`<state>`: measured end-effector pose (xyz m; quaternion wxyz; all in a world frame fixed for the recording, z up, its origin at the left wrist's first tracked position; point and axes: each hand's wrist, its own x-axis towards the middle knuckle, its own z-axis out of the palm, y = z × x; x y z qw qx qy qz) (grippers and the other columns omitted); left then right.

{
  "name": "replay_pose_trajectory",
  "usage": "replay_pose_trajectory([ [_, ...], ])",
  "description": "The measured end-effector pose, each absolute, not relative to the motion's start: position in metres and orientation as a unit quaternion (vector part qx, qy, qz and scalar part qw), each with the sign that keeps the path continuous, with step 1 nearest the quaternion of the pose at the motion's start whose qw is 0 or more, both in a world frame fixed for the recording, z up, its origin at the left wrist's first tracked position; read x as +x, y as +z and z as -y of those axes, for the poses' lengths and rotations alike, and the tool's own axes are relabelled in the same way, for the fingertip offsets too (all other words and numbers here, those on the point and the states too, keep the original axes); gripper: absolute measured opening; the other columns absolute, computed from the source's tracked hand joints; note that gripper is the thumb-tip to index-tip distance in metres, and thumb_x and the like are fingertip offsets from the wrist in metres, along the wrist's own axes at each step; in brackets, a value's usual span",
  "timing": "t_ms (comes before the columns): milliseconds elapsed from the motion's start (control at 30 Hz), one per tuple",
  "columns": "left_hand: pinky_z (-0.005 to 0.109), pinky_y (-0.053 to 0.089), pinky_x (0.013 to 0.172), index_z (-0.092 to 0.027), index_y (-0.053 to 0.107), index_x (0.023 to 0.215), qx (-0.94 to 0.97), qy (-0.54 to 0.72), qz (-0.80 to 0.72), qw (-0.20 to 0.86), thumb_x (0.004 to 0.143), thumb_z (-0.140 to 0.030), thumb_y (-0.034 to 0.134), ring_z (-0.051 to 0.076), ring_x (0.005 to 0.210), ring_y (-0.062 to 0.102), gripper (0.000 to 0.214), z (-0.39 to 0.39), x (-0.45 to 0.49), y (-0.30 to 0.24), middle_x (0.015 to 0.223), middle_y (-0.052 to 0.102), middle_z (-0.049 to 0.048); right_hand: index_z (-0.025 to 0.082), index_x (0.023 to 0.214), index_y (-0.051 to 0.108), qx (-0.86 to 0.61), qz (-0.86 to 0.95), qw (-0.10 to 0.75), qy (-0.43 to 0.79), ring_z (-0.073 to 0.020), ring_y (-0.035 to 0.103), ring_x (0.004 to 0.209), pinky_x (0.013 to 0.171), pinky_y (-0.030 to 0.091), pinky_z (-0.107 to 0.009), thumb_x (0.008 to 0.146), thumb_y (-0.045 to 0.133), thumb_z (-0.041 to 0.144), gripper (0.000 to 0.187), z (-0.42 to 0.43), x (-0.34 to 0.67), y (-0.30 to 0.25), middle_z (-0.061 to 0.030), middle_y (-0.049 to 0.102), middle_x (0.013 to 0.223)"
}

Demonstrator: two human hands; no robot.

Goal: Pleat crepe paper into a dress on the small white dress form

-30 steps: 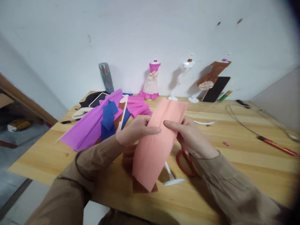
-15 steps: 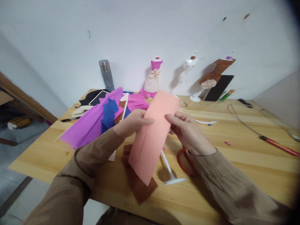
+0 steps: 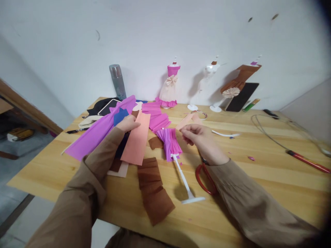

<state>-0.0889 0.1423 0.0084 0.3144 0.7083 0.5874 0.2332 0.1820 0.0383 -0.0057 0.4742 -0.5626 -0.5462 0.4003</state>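
My left hand [image 3: 127, 123] has its thumb over the upper left edge of a salmon crepe paper strip [image 3: 137, 143], which lies over the pile of coloured paper. My right hand [image 3: 198, 137] is closed in a pinch above the table; whether anything is between the fingertips cannot be made out. Just behind it is a pale peach paper piece [image 3: 190, 120]. Below its fingertips lies a small dress form stand [image 3: 182, 174], tipped over, with a pleated pink and purple paper skirt [image 3: 170, 141]. Red-handled scissors [image 3: 204, 181] are partly under my right wrist.
Pleated brown paper [image 3: 155, 193] lies near the front edge. Purple paper [image 3: 100, 134] spreads at left, with a flask [image 3: 117, 81] behind. Along the wall stand a dressed form [image 3: 169, 84], a bare form [image 3: 210, 70] and a brown-dressed form [image 3: 239, 77]. A red-handled tool [image 3: 307, 161] with a cord lies right.
My left hand has carried the salmon strip left, down onto the paper pile. My right hand has let go of it, uncovering the pleated skirt and the peach piece.
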Motion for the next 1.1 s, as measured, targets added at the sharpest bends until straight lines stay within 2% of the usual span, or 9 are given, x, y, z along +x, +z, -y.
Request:
replay_pose_trajectory([
  [133, 0.048, 0.041, 0.100, -0.013, 0.068, 0.099, 0.721, 0.218, -0.635, 0.172, 0.078, -0.021, 0.059, 0.039, 0.122, 0.053, 0.024, -0.116, -0.064, 0.020, 0.109, 0.068, 0.0187, 0.020, 0.053, 0.054, -0.627, 0.641, 0.346, 0.277, -0.0121, 0.042, 0.047, 0.049, 0.031, -0.029, 0.074, 0.063, 0.057, 0.043, -0.052, 0.189, -0.031, -0.0001, 0.052, 0.047],
  [300, 0.039, 0.049, 0.089, -0.016, 0.070, 0.099, 0.806, 0.054, -0.587, 0.046, 0.090, -0.032, 0.048, 0.031, 0.107, 0.065, 0.029, -0.095, -0.043, 0.031, 0.106, 0.072, 0.0152, 0.021, 0.054, 0.053, -0.643, 0.667, 0.271, 0.260, -0.0149, 0.044, 0.049, 0.052, 0.029, -0.032, 0.083, 0.052, 0.063, 0.051, -0.052, 0.191, -0.037, -0.0018, 0.052, 0.048],
  [400, 0.044, 0.051, 0.087, -0.009, 0.067, 0.112, 0.787, 0.036, -0.616, 0.021, 0.091, -0.030, 0.048, 0.037, 0.109, 0.065, 0.036, -0.102, -0.050, 0.024, 0.113, 0.069, 0.0234, 0.021, 0.053, 0.050, -0.646, 0.687, 0.238, 0.230, -0.0156, 0.046, 0.051, 0.055, 0.030, -0.032, 0.086, 0.048, 0.064, 0.054, -0.049, 0.188, -0.034, -0.0019, 0.052, 0.049],
  [500, 0.047, 0.052, 0.087, -0.005, 0.067, 0.109, 0.771, 0.025, -0.636, 0.024, 0.087, -0.031, 0.055, 0.041, 0.109, 0.066, 0.037, -0.115, -0.064, 0.015, 0.113, 0.068, 0.0284, 0.021, 0.053, 0.047, -0.648, 0.698, 0.208, 0.222, -0.0152, 0.047, 0.052, 0.056, 0.029, -0.031, 0.089, 0.045, 0.063, 0.055, -0.048, 0.186, -0.033, -0.0016, 0.052, 0.050],
  [667, 0.044, 0.054, 0.088, -0.008, 0.071, 0.093, 0.784, 0.029, -0.617, 0.060, 0.087, -0.031, 0.053, 0.036, 0.107, 0.068, 0.029, -0.119, -0.062, 0.014, 0.105, 0.072, 0.0234, 0.019, 0.057, 0.055, -0.670, 0.683, 0.204, 0.210, -0.0174, 0.053, 0.057, 0.059, 0.033, -0.031, 0.094, 0.039, 0.054, 0.053, -0.053, 0.188, -0.038, -0.0058, 0.059, 0.057],
  [800, 0.025, 0.055, 0.062, -0.015, 0.068, 0.073, 0.818, 0.002, -0.543, 0.191, 0.088, -0.035, 0.053, 0.017, 0.065, 0.071, 0.030, -0.103, -0.041, 0.018, 0.070, 0.072, 0.0061, 0.018, 0.059, 0.059, -0.671, 0.683, 0.197, 0.213, -0.0176, 0.055, 0.059, 0.060, 0.035, -0.030, 0.094, 0.042, 0.044, 0.047, -0.056, 0.191, -0.041, -0.0068, 0.062, 0.059],
  [867, 0.021, 0.053, 0.055, -0.015, 0.066, 0.070, 0.826, -0.016, -0.508, 0.243, 0.088, -0.034, 0.053, 0.013, 0.055, 0.067, 0.030, -0.096, -0.033, 0.019, 0.062, 0.069, 0.0028, 0.019, 0.056, 0.057, -0.668, 0.685, 0.192, 0.218, -0.0169, 0.054, 0.057, 0.060, 0.035, -0.030, 0.094, 0.043, 0.044, 0.047, -0.056, 0.192, -0.042, -0.0060, 0.060, 0.057],
  [967, 0.026, 0.057, 0.068, -0.013, 0.068, 0.074, 0.825, -0.012, -0.535, 0.180, 0.087, -0.030, 0.056, 0.019, 0.071, 0.072, 0.025, -0.095, -0.034, 0.020, 0.071, 0.072, 0.0072, 0.019, 0.054, 0.054, -0.665, 0.688, 0.185, 0.225, -0.0159, 0.052, 0.054, 0.059, 0.034, -0.030, 0.095, 0.040, 0.045, 0.049, -0.055, 0.192, -0.041, -0.0048, 0.058, 0.054],
  [1100, 0.043, 0.052, 0.093, -0.008, 0.068, 0.104, 0.779, 0.023, -0.625, 0.046, 0.090, -0.025, 0.051, 0.034, 0.111, 0.066, 0.028, -0.111, -0.057, 0.015, 0.109, 0.070, 0.0216, 0.020, 0.054, 0.053, -0.656, 0.697, 0.179, 0.227, -0.0158, 0.050, 0.054, 0.058, 0.033, -0.030, 0.094, 0.041, 0.047, 0.050, -0.053, 0.191, -0.038, -0.0043, 0.057, 0.053],
])
